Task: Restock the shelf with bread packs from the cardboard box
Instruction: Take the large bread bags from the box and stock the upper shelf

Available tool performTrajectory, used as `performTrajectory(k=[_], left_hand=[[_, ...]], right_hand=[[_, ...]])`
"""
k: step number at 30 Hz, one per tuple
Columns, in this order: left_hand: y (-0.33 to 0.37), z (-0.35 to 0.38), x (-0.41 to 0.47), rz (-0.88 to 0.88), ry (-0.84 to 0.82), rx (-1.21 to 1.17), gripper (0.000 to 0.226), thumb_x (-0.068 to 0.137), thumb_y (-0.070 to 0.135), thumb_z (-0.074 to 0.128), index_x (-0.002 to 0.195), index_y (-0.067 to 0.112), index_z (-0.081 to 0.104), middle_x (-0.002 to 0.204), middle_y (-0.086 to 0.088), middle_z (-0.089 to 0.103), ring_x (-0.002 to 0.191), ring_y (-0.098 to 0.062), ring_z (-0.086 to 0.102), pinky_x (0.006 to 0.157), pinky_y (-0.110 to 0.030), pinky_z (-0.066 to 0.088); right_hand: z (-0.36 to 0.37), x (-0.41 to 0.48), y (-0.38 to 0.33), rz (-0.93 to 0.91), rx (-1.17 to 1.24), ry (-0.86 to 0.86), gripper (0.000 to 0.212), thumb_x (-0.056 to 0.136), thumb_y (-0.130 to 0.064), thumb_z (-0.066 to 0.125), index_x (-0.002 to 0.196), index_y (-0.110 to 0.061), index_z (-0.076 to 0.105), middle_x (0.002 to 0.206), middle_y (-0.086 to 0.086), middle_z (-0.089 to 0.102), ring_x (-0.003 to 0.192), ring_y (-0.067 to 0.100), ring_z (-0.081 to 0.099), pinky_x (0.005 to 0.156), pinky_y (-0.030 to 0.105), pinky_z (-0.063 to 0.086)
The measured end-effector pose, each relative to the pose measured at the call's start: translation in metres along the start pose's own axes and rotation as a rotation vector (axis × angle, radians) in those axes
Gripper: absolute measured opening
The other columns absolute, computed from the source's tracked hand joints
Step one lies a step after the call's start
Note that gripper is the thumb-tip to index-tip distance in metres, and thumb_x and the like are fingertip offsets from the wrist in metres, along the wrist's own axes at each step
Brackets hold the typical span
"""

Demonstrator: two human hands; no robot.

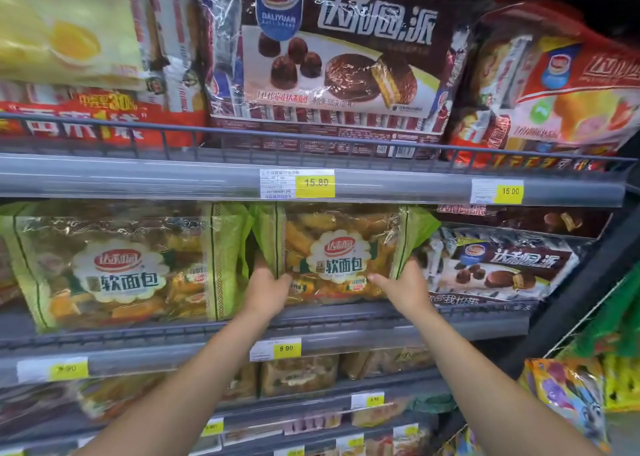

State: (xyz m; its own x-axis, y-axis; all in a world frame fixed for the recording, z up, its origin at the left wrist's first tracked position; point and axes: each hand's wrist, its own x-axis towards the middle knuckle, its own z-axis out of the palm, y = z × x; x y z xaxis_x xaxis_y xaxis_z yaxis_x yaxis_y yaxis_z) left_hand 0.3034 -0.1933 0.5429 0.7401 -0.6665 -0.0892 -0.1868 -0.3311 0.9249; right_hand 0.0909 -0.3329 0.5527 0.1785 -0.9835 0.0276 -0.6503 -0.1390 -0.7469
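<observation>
both hands grip one bread pack (341, 251) on the middle shelf (346, 320): left hand (268, 287) closed on its lower left edge, right hand (403, 287) on its lower right, beneath the 15.80 price tag (297, 183).

Narrow gap (250, 247) between bread packs (117, 265)

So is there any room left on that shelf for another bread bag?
Hardly. The one gap is a narrow slot between the big bread pack and the held bread pack, where the left hand sits. The right hand is pressed against the chocolate pie bag. The upper shelf is full.
</observation>
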Motion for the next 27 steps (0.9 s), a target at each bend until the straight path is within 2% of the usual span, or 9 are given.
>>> performTrajectory(k=[2, 3, 5, 7, 9, 12, 16, 19, 27], left_hand=[[0.003, -0.001, -0.009, 0.038, -0.023, -0.027, 0.013, 0.095, 0.017, 0.065, 0.1, 0.01, 0.054, 0.087, -0.009, 0.061, 0.071, -0.02, 0.06, 0.069, -0.03, 0.05], [0.004, -0.003, -0.015, 0.05, -0.019, -0.009, 0.023, 0.096, 0.019, 0.065, 0.113, 0.011, 0.052, 0.11, -0.013, 0.061, 0.094, -0.027, 0.064, 0.086, -0.038, 0.052], [0.001, -0.006, -0.033, 0.113, -0.014, 0.004, 0.065, 0.097, 0.019, 0.065, 0.151, 0.012, 0.029, 0.153, -0.011, 0.037, 0.133, -0.03, 0.048, 0.11, -0.04, 0.04], [-0.008, -0.005, -0.053, 0.237, 0.0, -0.044, 0.086, 0.096, 0.017, 0.065, 0.161, 0.029, 0.009, 0.167, 0.005, 0.011, 0.145, -0.026, 0.034, 0.115, -0.035, 0.034], [-0.022, -0.001, -0.062, 0.409, 0.072, 0.029, 0.074, 0.095, 0.018, 0.066, 0.155, 0.034, 0.025, 0.157, 0.01, 0.027, 0.138, -0.017, 0.039, 0.111, -0.032, 0.038], [-0.026, 0.004, -0.055, 0.594, 0.056, 0.285, 0.05, 0.094, 0.022, 0.066, 0.137, 0.037, 0.047, 0.116, 0.014, 0.053, 0.112, -0.006, 0.046, 0.097, -0.032, 0.047], [-0.009, 0.008, -0.03, 0.537, -0.088, 0.477, 0.05, 0.095, 0.027, 0.062, 0.139, 0.037, 0.041, 0.103, 0.006, 0.056, 0.101, -0.018, 0.054, 0.077, -0.034, 0.05], [-0.008, 0.009, -0.017, 0.513, -0.116, 0.476, 0.046, 0.094, 0.023, 0.057, 0.136, 0.035, 0.042, 0.099, 0.001, 0.06, 0.1, -0.026, 0.059, 0.081, -0.043, 0.053], [-0.005, 0.007, 0.005, 0.505, -0.146, 0.468, 0.046, 0.092, 0.015, 0.056, 0.128, 0.04, 0.041, 0.096, 0.003, 0.064, 0.089, -0.029, 0.066, 0.075, -0.045, 0.056]], right_hand=[[-0.001, -0.002, 0.004, -0.014, 0.01, 0.001, 0.073, 0.078, -0.042, 0.083, 0.125, 0.0, 0.045, 0.12, 0.014, 0.057, 0.116, 0.034, 0.055, 0.09, 0.039, 0.048], [-0.002, -0.004, 0.006, -0.02, 0.028, 0.002, 0.08, 0.079, -0.041, 0.082, 0.133, 0.001, 0.041, 0.13, 0.015, 0.055, 0.125, 0.034, 0.053, 0.097, 0.04, 0.046], [-0.004, -0.013, 0.01, -0.047, 0.08, 0.036, 0.097, 0.08, -0.04, 0.082, 0.15, 0.0, 0.028, 0.15, 0.015, 0.043, 0.138, 0.032, 0.043, 0.11, 0.042, 0.04], [-0.001, -0.026, 0.018, -0.092, 0.115, 0.14, 0.093, 0.08, -0.037, 0.082, 0.151, -0.009, 0.029, 0.149, 0.01, 0.042, 0.133, 0.026, 0.047, 0.109, 0.043, 0.042], [0.005, -0.039, 0.024, -0.183, 0.069, 0.246, 0.064, 0.081, -0.035, 0.081, 0.131, -0.017, 0.044, 0.126, 0.003, 0.05, 0.109, 0.018, 0.055, 0.09, 0.035, 0.049], [0.012, -0.041, 0.022, -0.322, -0.063, 0.1, 0.032, 0.086, -0.035, 0.075, 0.107, -0.027, 0.052, 0.1, -0.008, 0.056, 0.092, 0.01, 0.058, 0.072, 0.024, 0.047], [0.019, -0.026, 0.009, -0.363, -0.184, -0.093, 0.035, 0.087, -0.036, 0.073, 0.11, -0.036, 0.047, 0.103, -0.013, 0.054, 0.093, 0.004, 0.057, 0.081, 0.031, 0.053], [0.022, -0.016, 0.008, -0.343, -0.208, -0.107, 0.039, 0.083, -0.035, 0.077, 0.108, -0.032, 0.047, 0.1, -0.01, 0.053, 0.09, 0.007, 0.056, 0.081, 0.035, 0.054], [0.031, 0.01, 0.002, -0.356, -0.28, -0.099, 0.04, 0.083, -0.041, 0.077, 0.1, -0.028, 0.043, 0.087, -0.004, 0.058, 0.08, 0.016, 0.061, 0.068, 0.037, 0.052]])
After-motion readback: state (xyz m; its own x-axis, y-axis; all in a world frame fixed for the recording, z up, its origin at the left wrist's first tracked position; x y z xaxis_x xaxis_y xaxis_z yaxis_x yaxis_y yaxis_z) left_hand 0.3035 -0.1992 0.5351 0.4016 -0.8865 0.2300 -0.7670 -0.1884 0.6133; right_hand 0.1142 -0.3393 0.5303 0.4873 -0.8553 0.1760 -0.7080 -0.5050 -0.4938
